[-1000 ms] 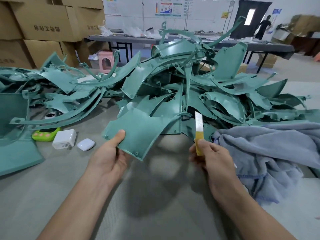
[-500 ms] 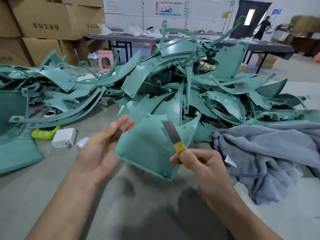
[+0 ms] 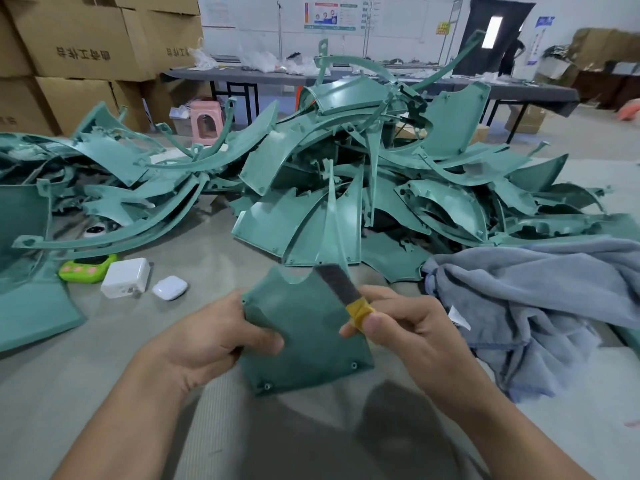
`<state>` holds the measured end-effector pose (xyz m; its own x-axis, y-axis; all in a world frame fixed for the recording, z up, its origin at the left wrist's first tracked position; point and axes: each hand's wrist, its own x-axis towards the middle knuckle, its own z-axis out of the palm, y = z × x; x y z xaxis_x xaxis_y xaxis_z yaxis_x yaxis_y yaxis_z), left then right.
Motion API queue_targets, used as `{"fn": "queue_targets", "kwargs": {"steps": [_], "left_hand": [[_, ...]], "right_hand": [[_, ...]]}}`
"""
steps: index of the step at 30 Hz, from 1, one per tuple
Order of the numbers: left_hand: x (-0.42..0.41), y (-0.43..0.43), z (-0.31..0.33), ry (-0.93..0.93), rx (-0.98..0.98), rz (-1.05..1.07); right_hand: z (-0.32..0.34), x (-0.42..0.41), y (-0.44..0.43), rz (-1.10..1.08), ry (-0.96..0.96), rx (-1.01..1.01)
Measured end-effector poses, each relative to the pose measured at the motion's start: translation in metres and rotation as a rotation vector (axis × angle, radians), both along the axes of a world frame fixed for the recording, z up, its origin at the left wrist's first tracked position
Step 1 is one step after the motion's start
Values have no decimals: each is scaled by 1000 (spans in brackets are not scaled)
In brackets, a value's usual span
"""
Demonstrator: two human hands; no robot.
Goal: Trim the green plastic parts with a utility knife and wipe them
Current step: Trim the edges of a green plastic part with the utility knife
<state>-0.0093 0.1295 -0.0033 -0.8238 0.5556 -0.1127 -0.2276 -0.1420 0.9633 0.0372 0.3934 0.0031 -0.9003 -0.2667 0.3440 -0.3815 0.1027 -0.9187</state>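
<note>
While the left hand (image 3: 214, 337) grips the green plastic part (image 3: 304, 341) by its left edge, thumb across the face and fingers curled behind, the right hand (image 3: 405, 327) pinches the utility knife (image 3: 358, 311) at its yellow-wrapped handle, thumb and forefinger closed on it. The blade is dark, angled up and left, and lies over the part's upper right corner, just beside a scalloped notch in the top edge. The part sits between the two hands, face toward the viewer, above the grey mat (image 3: 86, 393), with its shadow falling below. Two screw holes show along its lower edge. To the right, a crumpled grey cloth (image 3: 536, 299) lies just beside the right hand, a white tag showing at its near fold. Straight ahead is the pile of green parts (image 3: 346, 188), its nearest flat pieces just beyond the held part's top edge and the knife tip. To the left, near but apart from the left hand, are a white earbud case (image 3: 169, 287), a white charger block (image 3: 125, 277) and a lime-green gadget (image 3: 86, 268) with pink buttons. A large flat green panel (image 3: 31, 313) lies at the far left edge. Bare mat shows under both forearms and in a strip between the small items and the cloth. Well beyond stand cardboard boxes (image 3: 79, 39), a pink stool (image 3: 205, 121) and a long dark table (image 3: 346, 77).
</note>
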Motion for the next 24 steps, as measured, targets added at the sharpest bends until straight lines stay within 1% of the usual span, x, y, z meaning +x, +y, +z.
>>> {"fn": "queue_targets", "kwargs": {"steps": [1,3,5,7,9,11,13,14,16,17,20,22,24], "left_hand": [[-1,0,-1,0,8,45],[-4,-2,-2,3,41,184],[-9,-4,-1,10,119,301],[-13,-2,2,-10,233,399],[-17,5,3,-40,325,508],[-19,15,3,-99,380,580],[-19,22,-1,-178,387,595],[-19,25,-2,-223,370,589],[-18,28,-5,-307,327,603],[-19,28,-6,-332,314,625],[-19,29,-4,-310,301,652],[-19,28,-3,-299,330,638],[-18,28,-1,-310,366,623]], "right_hand": [[1,-1,-1,-18,-33,-70],[2,-3,-2,-132,-97,-210],[1,-6,-1,-274,-165,-271],[-2,-6,-1,-350,-220,-207],[-6,-5,-6,-354,-273,-121],[-11,-5,-14,-318,-315,-123],[-14,-6,-21,-288,-307,-108],[-15,-7,-22,-282,-260,-34],[-17,-11,-21,-307,-101,229],[-17,-13,-20,-338,-32,320],[-14,-22,-12,-425,58,351],[-14,-26,-8,-458,70,405],[-15,-21,-8,-444,64,497]]}}
